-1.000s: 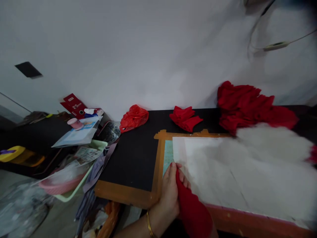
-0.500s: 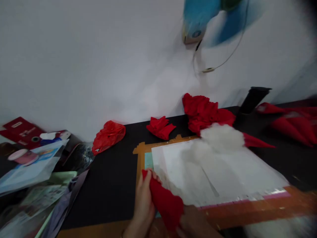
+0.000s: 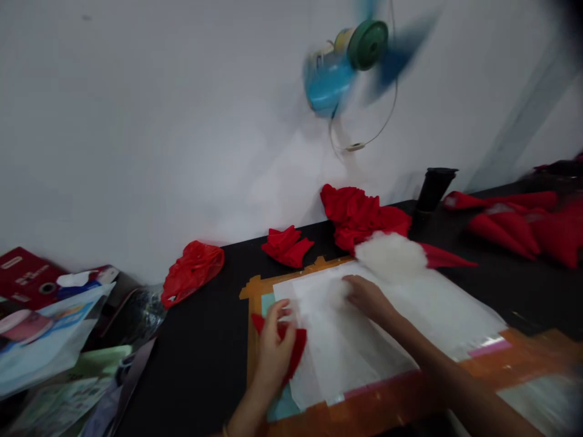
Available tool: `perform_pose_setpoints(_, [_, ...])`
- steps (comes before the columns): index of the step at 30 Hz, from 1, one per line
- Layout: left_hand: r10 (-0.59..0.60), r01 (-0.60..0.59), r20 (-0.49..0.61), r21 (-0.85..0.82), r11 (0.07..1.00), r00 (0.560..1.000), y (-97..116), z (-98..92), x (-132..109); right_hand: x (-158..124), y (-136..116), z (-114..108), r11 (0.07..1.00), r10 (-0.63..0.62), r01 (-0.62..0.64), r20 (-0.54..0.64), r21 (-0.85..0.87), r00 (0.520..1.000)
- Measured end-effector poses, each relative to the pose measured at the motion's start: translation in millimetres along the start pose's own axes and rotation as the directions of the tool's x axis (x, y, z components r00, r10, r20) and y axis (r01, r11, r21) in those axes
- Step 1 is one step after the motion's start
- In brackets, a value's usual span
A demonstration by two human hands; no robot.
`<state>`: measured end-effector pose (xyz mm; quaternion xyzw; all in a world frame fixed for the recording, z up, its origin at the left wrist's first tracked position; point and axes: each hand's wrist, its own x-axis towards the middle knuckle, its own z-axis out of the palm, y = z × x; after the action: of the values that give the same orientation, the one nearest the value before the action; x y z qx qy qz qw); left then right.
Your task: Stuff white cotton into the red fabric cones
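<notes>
My left hand (image 3: 276, 346) is curled around a red cloth piece (image 3: 297, 357) over the left edge of the white sheet (image 3: 337, 340). Farther right, my right hand (image 3: 367, 296) is closed, its fingertips pinching a small wisp of white fluff (image 3: 337, 294) above the sheet. Just beyond that hand, a larger heap of white stuffing (image 3: 392, 258) rests on the sheet's back part. A pointed red cloth piece (image 3: 446, 256) sticks out to the right of the heap.
Red cloth bundles (image 3: 359, 215) lie along the wall, with a red plastic bag (image 3: 194, 271) farther left. A black cup (image 3: 436, 189) and red cones (image 3: 505, 230) are at the right. A blue fan (image 3: 330, 82) hangs above; boxes and bags crowd the left.
My right hand has left the red cloth and moved up and right over the sheet, where it now pinches fluff. My left hand keeps the cloth. The camera view has shifted.
</notes>
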<state>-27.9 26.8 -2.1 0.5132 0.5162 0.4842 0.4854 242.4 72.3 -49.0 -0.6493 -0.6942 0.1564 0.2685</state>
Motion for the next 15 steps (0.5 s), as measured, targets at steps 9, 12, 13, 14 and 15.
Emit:
perform_pose_setpoints(9, [-0.176, 0.117, 0.339, 0.188, 0.975, 0.924, -20, 46.9, 27, -50, -32, 4, 0.902, -0.11, 0.033, 0.155, 0.43, 0.982])
perform_pose_setpoints(12, [-0.14, 0.069, 0.318, 0.223, 0.972, 0.938, -27, 52.1, 25, -52, -31, 8, 0.843, -0.109, 0.043, 0.092, 0.537, 0.99])
perform_pose_setpoints(13, [-0.128, 0.052, 0.316, 0.238, 0.97, 0.94, -29, 52.9, 24, -52, -31, 11, 0.834, -0.12, 0.074, 0.05, 0.547, 0.992])
perform_pose_setpoints(14, [-0.117, 0.035, 0.312, 0.257, 0.966, 0.943, -30, 52.6, 22, -52, -31, 13, 0.834, -0.131, 0.109, 0.002, 0.54, 0.991])
perform_pose_setpoints(15, [-0.105, 0.017, 0.304, 0.28, 0.96, 0.947, -31, 50.8, 22, -52, -30, 14, 0.843, -0.135, 0.139, -0.046, 0.519, 0.99])
